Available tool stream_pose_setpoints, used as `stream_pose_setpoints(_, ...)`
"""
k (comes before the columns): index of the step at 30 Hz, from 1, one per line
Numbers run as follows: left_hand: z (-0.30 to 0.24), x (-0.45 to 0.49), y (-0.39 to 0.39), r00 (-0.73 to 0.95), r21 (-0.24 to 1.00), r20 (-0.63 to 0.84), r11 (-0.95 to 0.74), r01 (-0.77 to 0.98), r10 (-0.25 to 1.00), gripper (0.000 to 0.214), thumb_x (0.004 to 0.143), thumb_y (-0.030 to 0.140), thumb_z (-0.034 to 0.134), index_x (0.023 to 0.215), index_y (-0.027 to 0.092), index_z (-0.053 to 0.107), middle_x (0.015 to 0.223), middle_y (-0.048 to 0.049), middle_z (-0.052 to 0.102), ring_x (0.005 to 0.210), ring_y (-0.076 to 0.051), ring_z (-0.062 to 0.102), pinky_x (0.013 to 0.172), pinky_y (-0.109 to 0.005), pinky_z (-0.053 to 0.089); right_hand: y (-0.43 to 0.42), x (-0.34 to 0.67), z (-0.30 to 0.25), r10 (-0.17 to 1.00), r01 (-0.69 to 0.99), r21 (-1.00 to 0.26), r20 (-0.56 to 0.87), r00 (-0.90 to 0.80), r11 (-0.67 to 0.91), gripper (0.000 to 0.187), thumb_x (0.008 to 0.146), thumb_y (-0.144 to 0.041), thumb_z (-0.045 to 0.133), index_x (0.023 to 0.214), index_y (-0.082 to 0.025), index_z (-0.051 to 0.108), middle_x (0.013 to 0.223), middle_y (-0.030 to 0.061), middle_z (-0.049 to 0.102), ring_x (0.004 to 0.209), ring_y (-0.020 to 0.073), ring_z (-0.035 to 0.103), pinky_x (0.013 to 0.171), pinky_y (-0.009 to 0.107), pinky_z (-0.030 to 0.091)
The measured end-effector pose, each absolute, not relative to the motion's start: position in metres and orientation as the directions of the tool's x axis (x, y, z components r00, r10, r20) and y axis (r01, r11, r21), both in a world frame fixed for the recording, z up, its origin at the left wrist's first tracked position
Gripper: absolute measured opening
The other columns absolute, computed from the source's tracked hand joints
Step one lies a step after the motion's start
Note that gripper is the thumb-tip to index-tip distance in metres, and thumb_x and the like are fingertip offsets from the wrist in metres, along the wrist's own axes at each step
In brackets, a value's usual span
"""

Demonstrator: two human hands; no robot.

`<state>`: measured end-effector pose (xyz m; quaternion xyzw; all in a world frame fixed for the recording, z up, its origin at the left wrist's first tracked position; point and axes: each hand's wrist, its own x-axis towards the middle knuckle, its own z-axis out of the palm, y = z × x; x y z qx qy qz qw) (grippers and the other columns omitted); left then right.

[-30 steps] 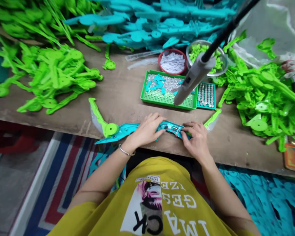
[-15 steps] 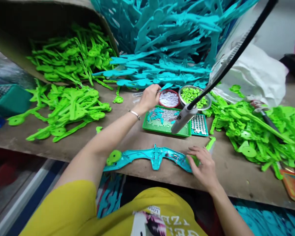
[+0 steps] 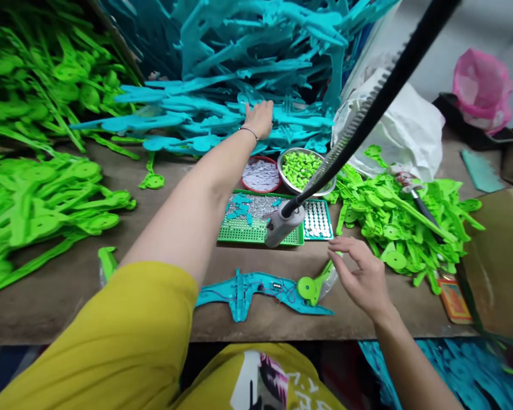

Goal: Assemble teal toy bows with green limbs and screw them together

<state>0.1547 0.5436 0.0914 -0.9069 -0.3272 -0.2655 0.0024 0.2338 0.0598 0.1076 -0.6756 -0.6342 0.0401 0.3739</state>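
Observation:
My left hand reaches across the bench to a heap of long turquoise plastic parts. Its thumb and fingers look apart, though the fingertips are partly hidden against the heap. My right hand hovers over the bench with fingers loosely parted, its thumb by the upper end of a green plastic arm. That arm's round end lies on the right part of a turquoise shell with thin wires inside. The shell's left end is behind my left arm, where another green piece lies.
A green tray holds small metal and turquoise bits. Behind it stand a red bowl of white pieces and a metal bowl of green pieces. A grey tool on a black cord hangs above. Green heaps flank both sides.
My left hand has moved forward from beside the red bowl onto the turquoise heap. My right hand has lifted off the green arm's round end and opened. The view has swung right.

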Motion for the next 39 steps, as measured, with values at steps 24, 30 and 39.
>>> stream_pose_setpoints(24, 0.107, 0.152, 0.541, 0.627, 0.392, 0.223, -0.658, 0.643, 0.746, 0.04, 0.099, 0.037, 0.056, 0.131, 0.016, 0.045, 0.141, -0.0007, 0.056, 0.128, -0.019, 0.026, 0.122, -0.052, 0.004, 0.127, 0.274, 0.09, 0.96, 0.828, -0.54, 0.12, 0.252, -0.15, 0.018, 0.089, -0.023, 0.058, 0.098, -0.021, 0.074, 0.097, 0.0058, 0.079, 0.086, 0.0224, 0.074, 0.078, 0.035, 0.054)
stream_pose_setpoints(30, 0.116, 0.161, 0.554, 0.603, 0.312, 0.196, -0.632, 0.709, 0.773, 0.046, 0.096, 0.033, 0.049, 0.138, 0.013, 0.051, 0.146, -0.0197, 0.05, 0.134, -0.037, 0.04, 0.114, -0.061, 0.022, 0.125, 0.283, 0.099, 0.948, 0.818, -0.569, 0.205, 0.245, -0.088, 0.017, 0.091, -0.029, 0.059, 0.094, -0.022, 0.074, 0.092, 0.0048, 0.079, 0.082, 0.0212, 0.074, 0.077, 0.034, 0.056)
stream_pose_setpoints(39, 0.134, 0.166, 0.544, 0.618, 0.265, 0.36, -0.712, 0.65, 0.699, 0.042, 0.097, 0.012, 0.029, 0.125, 0.015, 0.061, 0.128, -0.019, 0.062, 0.128, -0.03, 0.05, 0.118, -0.051, 0.016, 0.132, 0.281, 0.107, 0.935, 0.813, -0.582, 0.29, 0.204, 0.003, 0.018, 0.094, -0.032, 0.059, 0.094, -0.022, 0.074, 0.091, 0.0038, 0.079, 0.08, 0.0202, 0.074, 0.072, 0.031, 0.058)
